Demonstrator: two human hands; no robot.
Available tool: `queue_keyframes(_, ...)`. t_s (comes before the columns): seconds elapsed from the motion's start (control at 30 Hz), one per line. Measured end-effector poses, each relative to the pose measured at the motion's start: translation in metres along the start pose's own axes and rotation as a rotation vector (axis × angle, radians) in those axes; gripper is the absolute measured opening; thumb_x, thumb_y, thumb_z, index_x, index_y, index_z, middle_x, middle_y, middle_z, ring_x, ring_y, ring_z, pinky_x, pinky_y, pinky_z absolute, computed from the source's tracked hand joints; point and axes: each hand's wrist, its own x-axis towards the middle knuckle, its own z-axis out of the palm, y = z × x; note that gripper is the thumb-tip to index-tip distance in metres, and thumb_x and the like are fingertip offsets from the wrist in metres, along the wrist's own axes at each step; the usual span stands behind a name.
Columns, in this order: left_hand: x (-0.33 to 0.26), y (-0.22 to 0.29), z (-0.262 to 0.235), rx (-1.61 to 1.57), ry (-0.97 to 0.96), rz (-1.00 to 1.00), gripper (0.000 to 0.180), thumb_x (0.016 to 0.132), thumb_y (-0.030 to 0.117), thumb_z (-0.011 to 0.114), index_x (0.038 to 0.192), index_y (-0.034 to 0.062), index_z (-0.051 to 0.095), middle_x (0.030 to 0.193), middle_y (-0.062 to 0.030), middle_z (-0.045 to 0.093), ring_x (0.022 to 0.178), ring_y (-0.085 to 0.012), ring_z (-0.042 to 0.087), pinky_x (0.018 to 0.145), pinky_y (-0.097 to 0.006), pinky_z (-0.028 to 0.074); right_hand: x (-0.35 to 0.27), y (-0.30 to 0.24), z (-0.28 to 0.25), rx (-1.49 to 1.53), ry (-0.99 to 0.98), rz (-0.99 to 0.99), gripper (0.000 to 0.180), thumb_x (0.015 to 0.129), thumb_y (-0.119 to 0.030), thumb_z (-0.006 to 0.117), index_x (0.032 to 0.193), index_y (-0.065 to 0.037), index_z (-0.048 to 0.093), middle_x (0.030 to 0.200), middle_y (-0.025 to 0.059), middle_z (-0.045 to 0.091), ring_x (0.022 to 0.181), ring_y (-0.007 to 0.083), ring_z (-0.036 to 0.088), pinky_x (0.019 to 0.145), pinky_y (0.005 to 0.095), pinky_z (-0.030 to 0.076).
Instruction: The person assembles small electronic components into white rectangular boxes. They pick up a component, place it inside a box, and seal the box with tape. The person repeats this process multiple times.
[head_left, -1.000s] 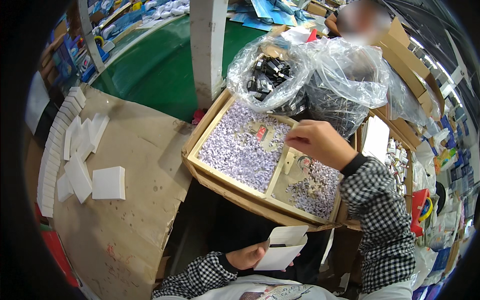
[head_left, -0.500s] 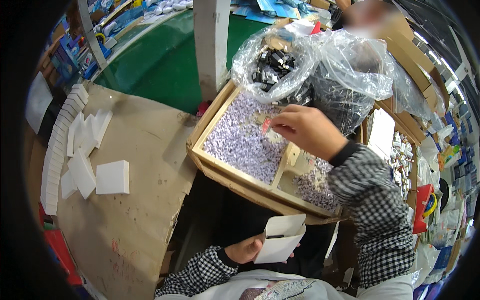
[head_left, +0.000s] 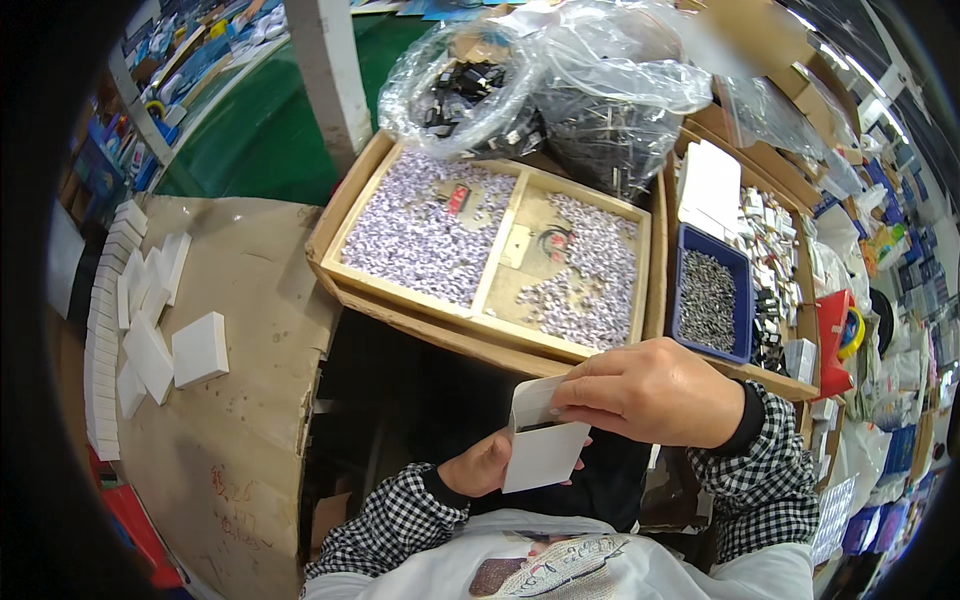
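My left hand [head_left: 480,466] grasps an open white cardboard box [head_left: 543,462] off the right edge of the brown cardboard-topped desk [head_left: 270,290]; my right hand [head_left: 650,392] bends over its mouth, whether gripping anything I cannot tell. Unfinished: this unclosed box. Apparently done: closed-looking flat white boxes [head_left: 100,370] lining the desk's left edge. Beyond, small lilac-white pieces [head_left: 420,240] remain plentiful.

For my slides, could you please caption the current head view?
Left hand holds an open white box, right hand at its opening.
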Motion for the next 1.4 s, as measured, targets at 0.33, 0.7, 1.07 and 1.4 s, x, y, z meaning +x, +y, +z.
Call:
queue_keyframes(0.33,0.017,-0.031,0.023,-0.052,-0.072,-0.097,0.107,0.070,0.075,0.054,0.143,0.0032,0.022,0.135,-0.0231,0.042,0.118,-0.0329,0.050,0.095,-0.048,0.047,-0.076,0.040,-0.028,-0.160,0.467,0.299,0.011,0.080,-0.012,0.066,0.090,-0.008,0.066,0.083,0.0079,0.067,0.073,0.0256,0.066,0.065,0.0331,0.054)
queue_keyframes(0.7,0.012,-0.036,0.027,-0.013,-0.012,-0.140,0.109,0.068,0.077,0.054,0.143,0.0051,0.023,0.134,-0.0238,0.043,0.117,-0.0344,0.051,0.094,-0.052,0.047,-0.103,0.101,-0.029,-0.333,0.393,0.437,0.014,0.082,-0.020,0.064,0.087,-0.009,0.071,0.083,0.0083,0.067,0.079,0.0266,0.064,0.073,0.0364,0.051)
queue_keyframes(1.07,0.015,-0.037,0.029,0.007,0.012,-0.142,0.106,0.070,0.078,0.050,0.143,0.0049,0.024,0.134,-0.0221,0.043,0.117,-0.0333,0.051,0.094,-0.052,0.046,-0.105,0.053,-0.022,-0.072,0.476,0.387,0.014,0.080,-0.010,0.070,0.091,-0.004,0.069,0.080,0.0103,0.069,0.069,0.0228,0.067,0.065,0.0285,0.054)
queue_keyframes(1.4,0.018,-0.039,0.032,0.024,0.010,-0.104,0.109,0.068,0.081,0.045,0.144,0.0057,0.025,0.135,-0.0209,0.043,0.120,-0.0340,0.049,0.096,-0.052,0.045,-0.089,0.005,0.039,0.169,0.486,0.220,0.016,0.078,-0.008,0.070,0.094,-0.005,0.067,0.078,0.0101,0.066,0.071,0.0241,0.065,0.063,0.0300,0.052)
